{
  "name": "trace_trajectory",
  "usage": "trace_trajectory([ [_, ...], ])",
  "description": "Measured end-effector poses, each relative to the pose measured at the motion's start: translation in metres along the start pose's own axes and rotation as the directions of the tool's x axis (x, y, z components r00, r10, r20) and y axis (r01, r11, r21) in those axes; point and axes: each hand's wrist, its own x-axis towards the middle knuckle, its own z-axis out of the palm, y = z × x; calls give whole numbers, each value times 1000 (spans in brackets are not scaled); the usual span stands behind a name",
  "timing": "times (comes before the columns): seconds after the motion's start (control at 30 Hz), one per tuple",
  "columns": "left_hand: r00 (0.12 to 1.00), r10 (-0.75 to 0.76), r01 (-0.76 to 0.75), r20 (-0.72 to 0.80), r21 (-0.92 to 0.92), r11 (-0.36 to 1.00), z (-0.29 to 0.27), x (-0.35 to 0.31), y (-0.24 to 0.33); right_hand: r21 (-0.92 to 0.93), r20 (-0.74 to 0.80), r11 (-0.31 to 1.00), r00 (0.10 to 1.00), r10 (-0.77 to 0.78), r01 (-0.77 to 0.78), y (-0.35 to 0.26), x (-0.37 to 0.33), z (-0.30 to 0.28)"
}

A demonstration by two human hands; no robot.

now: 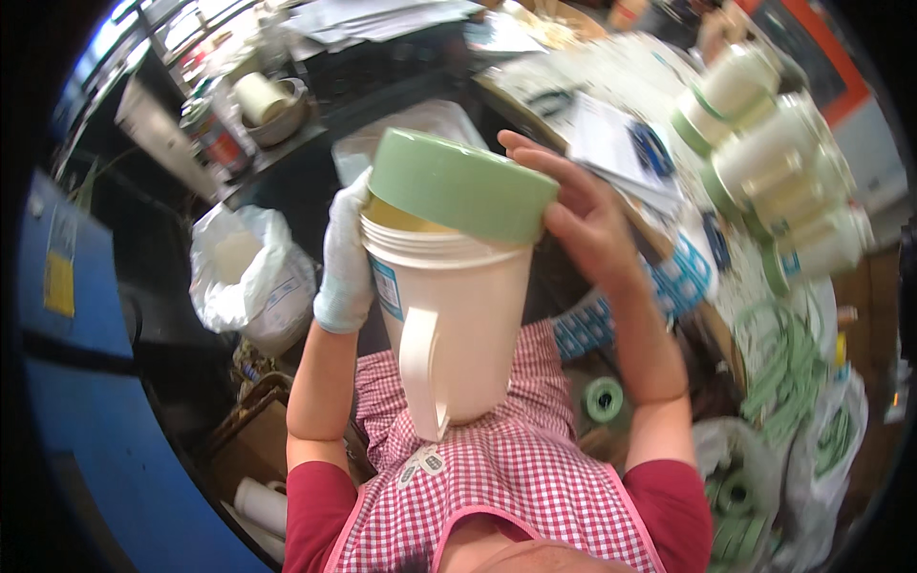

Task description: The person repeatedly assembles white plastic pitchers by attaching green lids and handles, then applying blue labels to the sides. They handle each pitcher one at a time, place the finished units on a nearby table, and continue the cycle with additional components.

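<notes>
- through the head camera i have a cream jug (pixel 468 325) in front of me, held over the lap, its base against the red-and-white checked apron (pixel 516 468).
- its handle (pixel 417 368) faces the wearer, and a blue-and-white label (pixel 387 286) sits on its left side.
- the green lid (pixel 458 186) is tilted on the mouth: i see it raised at the left, with a yellowish interior showing beneath, and low at the right, near the rim.
- my left hand (pixel 345 263), in a whitish glove, lies along the jug's left side and reaches up to the lid's edge; its fingers are partly hidden, so i cannot tell how firmly it is clamped.
- my right hand (pixel 583 215) is bare, fingers stretched and apart from the thumb, at the lid's right edge, the thumb against it.
- to my right, more cream jugs with green lids (pixel 778 172) lie on a white-topped table (pixel 630 62), with green strips (pixel 778 372) heaped lower down.
- white papers (pixel 600 129) lie just beyond my right hand.
- on my left i see a white plastic bag (pixel 253 272) and a blue cabinet (pixel 81 430).
</notes>
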Motion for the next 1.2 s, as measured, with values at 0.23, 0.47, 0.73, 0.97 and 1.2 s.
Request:
trace_trajectory([
  [0.23,982,-25,17,-186,-46,999,-22,6,-9,790,107,592,986,128,-162,108,43,25],
  [0.47,940,242,-226,-239,95,970,-28,29,-30,726,-41,684,989,145,-71,159,56,22],
  [0.73,826,560,-555,60,255,792,-51,18,-52,498,23,862,996,91,-91,125,50,34],
  [0.97,780,548,-620,303,247,745,-76,21,-51,-320,174,862,919,-355,393,92,29,11],
  [1.2,865,321,-475,386,419,774,-46,11,-8,-358,33,892,959,-283,275,78,15,18],
])
